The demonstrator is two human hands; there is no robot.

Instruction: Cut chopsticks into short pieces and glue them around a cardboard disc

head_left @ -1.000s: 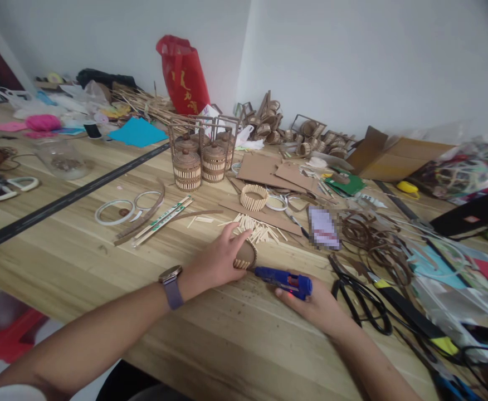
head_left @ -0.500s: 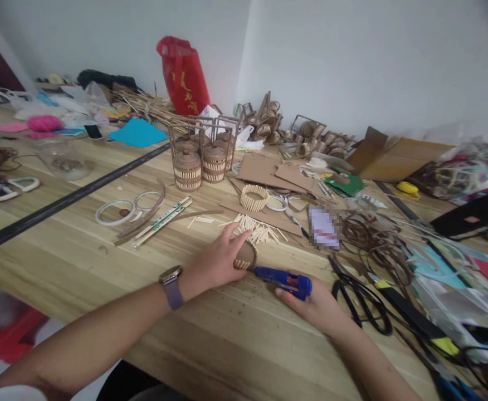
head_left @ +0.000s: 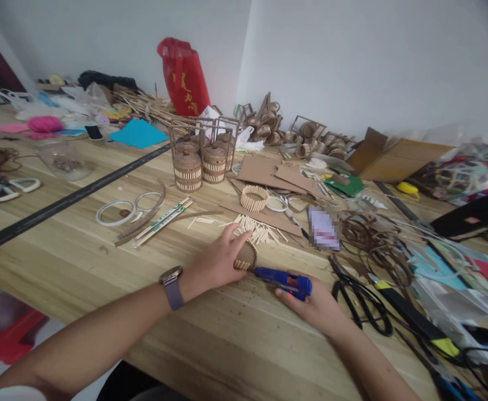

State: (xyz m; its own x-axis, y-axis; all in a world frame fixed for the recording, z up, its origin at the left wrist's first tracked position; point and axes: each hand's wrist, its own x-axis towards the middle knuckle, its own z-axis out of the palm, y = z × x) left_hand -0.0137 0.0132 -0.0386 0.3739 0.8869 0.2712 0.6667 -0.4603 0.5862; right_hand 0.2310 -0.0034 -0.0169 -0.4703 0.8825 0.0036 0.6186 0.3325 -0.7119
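Observation:
My left hand [head_left: 216, 259], with a watch on its wrist, is closed round a small round basket ring of sticks and brown card [head_left: 246, 255] lying on its side on the wooden table [head_left: 81, 250]. My right hand [head_left: 317, 303] grips a blue glue gun [head_left: 283, 279] whose nozzle touches the ring's lower edge. A pile of short pale sticks [head_left: 256, 228] lies just behind the ring.
Black scissors [head_left: 359, 298] and cables lie right of my right hand. Finished stick baskets [head_left: 200, 161] stand further back, with a stick ring [head_left: 254, 197], cardboard sheets [head_left: 264, 167], tape rolls [head_left: 114, 211], a red bag [head_left: 183, 75] and a cardboard box [head_left: 398, 159].

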